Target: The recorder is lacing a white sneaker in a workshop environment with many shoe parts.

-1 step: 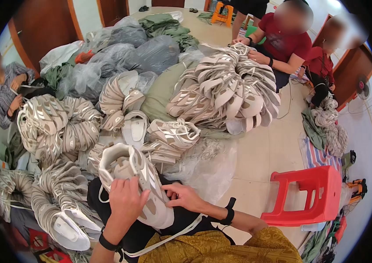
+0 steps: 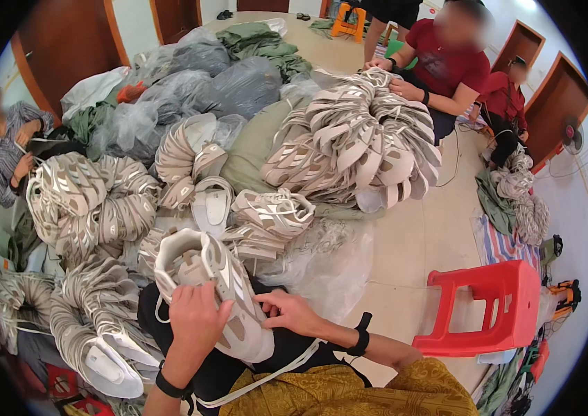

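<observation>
A beige and white sneaker (image 2: 244, 331) rests on my lap, its padded collar facing away and its toe towards me. My left hand (image 2: 198, 319) lies over the shoe's middle, with its fingers curled at the lacing opening. On the other side, my right hand (image 2: 292, 313) has its thumb and forefinger bent together against the upper; whatever lies between them is too small to make out. A white lace (image 2: 266, 394) trails across my lap below the toe. Just beyond the shoe sit a laced sneaker (image 2: 277, 210) and several stacked uppers (image 2: 256, 241).
Fanned bundles of shoe uppers (image 2: 93, 201) crowd the left, and a big bundle (image 2: 377, 132) stands ahead by a co-worker in red (image 2: 457, 66). Grey plastic sacks (image 2: 245, 87) are heaped at the back. A red stool (image 2: 488, 305) lies on its side at right.
</observation>
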Demonstrator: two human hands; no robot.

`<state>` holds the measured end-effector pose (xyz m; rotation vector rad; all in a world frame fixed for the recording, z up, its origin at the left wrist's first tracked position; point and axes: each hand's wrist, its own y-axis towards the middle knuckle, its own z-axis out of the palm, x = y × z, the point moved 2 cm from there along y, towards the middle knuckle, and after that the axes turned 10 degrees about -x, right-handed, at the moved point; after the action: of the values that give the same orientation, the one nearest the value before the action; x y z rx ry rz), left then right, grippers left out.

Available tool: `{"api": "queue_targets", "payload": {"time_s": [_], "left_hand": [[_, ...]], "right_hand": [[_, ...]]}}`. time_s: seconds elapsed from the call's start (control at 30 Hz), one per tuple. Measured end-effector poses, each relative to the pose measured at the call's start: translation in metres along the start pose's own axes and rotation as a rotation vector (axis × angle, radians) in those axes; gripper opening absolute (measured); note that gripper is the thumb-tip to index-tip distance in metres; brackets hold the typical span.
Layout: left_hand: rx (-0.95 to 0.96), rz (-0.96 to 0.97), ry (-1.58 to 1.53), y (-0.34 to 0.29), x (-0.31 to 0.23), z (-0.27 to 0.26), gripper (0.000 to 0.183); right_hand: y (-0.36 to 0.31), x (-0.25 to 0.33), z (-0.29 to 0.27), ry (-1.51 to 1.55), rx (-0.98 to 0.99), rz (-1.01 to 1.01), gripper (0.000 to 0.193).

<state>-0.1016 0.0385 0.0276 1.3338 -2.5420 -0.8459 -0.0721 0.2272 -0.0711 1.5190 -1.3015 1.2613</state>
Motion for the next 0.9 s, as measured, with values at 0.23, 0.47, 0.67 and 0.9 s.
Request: {"api": "queue_targets", "payload": {"time_s": [0.23, 0.47, 0.67, 0.9], "left_hand": [[0.105, -0.124, 0.123, -0.002, 0.011, 0.004, 0.032], [0.322, -0.484, -0.144, 0.018, 0.008, 0.023, 0.026], [0.146, -0.958, -0.726, 0.036, 0.058, -0.017, 0.021], [-0.209, -1.114, -1.104, 0.006, 0.137, -0.078, 0.013]], "right_hand": [[0.000, -0.010, 0.004, 0.000, 0.019, -0.070, 0.049], [0.000, -0.011, 0.002, 0.030, -0.002, 0.000, 0.048], [-0.003, -0.007, -0.001, 0.024, -0.016, -0.017, 0.047], [0.006, -0.017, 0.000, 0.184, 0.033, 0.084, 0.050]]}}
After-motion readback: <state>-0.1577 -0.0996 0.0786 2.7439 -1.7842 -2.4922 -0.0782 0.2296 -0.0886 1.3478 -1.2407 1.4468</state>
